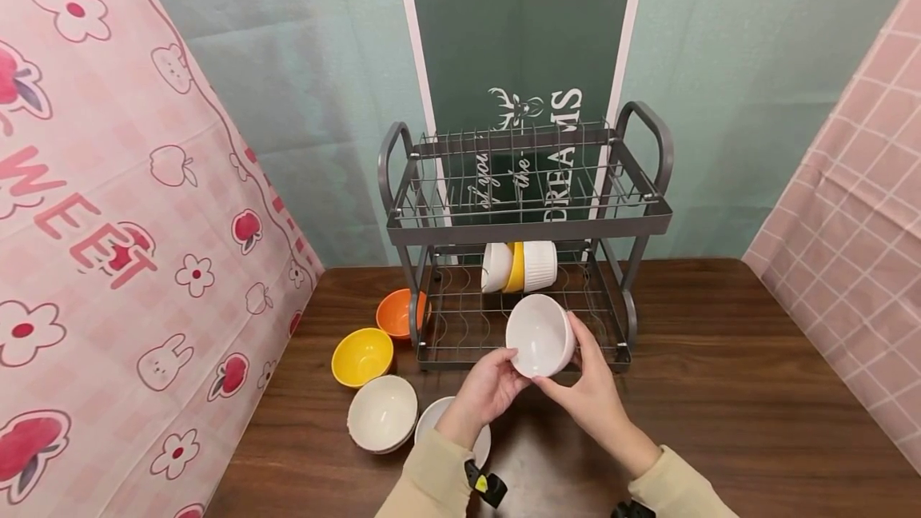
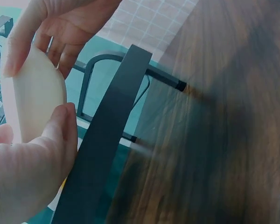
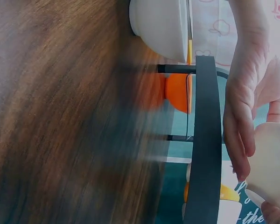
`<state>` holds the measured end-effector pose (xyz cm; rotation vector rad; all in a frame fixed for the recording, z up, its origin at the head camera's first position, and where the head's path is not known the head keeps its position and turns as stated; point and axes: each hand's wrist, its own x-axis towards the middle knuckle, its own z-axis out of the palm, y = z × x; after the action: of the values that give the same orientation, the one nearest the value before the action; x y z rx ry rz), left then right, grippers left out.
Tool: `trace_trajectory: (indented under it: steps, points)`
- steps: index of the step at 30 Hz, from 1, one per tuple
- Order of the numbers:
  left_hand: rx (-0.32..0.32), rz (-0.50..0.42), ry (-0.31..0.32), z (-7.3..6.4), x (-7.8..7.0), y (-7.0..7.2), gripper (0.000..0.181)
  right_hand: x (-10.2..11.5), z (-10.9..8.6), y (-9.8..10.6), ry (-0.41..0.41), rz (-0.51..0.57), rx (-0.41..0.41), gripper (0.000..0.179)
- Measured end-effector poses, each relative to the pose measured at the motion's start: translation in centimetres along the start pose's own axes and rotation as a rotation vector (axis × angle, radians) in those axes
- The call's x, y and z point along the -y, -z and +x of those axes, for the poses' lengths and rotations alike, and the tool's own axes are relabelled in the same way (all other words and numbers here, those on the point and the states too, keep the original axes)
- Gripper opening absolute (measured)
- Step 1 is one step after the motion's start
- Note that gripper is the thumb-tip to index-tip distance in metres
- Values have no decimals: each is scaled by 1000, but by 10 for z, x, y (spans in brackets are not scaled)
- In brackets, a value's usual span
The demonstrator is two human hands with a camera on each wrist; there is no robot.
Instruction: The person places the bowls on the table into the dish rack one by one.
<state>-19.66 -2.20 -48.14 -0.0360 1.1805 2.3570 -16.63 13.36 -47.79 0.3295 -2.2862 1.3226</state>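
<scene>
On my head feed, a dark brown wooden table [image 1: 719, 358] fills the lower part of the frame, its grain running across it. Behind it hangs a pale green cloth [image 1: 309, 102] with a dark green panel [image 1: 460, 30] bearing white lettering at upper centre; a pink cloth [image 1: 108, 326] printed with apples, flowers and rabbits covers the left side, and a pink grid-patterned cloth [image 1: 849, 278] the right edge. I count one grey rack [image 1: 532, 230] with two tiers and two top handles, standing at the centre. Four vessels sit on the table to the left of the rack and in front of it: one orange bowl [image 1: 398, 313], one yellow bowl [image 1: 362, 356], one cream bowl [image 1: 383, 412], which may be a stack, I cannot tell, and one white dish [image 1: 430, 416] partly covered by the left forearm. The rack's lower tier holds three pieces side by side, tipped on edge: a smooth white one [image 1: 495, 268], a yellow one [image 1: 515, 268] and a ribbed white one [image 1: 541, 266]. Just below and right of centre, before that tier, I see the white bowl [image 1: 538, 336] raised and tilted, its plain inside facing my camera. The left hand [image 1: 491, 387] grips it at its lower left, the right hand [image 1: 592, 390] at its right and lower rim.
</scene>
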Motion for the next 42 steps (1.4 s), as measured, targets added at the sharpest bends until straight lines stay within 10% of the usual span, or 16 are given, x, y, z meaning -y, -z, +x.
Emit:
trace_trajectory:
  steps: [11, 20, 26, 42]
  points:
    - [-81, 348, -183, -1, -25, 13, 39, -2, 12, 6, 21, -49, -61, 106]
    - [-265, 1380, -357, -4, -38, 27, 28, -13, 19, 13, -24, -107, -70, 105]
    - [-294, 1819, -332, -10, -37, 36, 38, -21, 25, 16, -41, -144, -79, 104]
    - [-216, 2081, -275, -9, -31, 49, 28, -41, 54, 23, -21, -265, -69, 100]
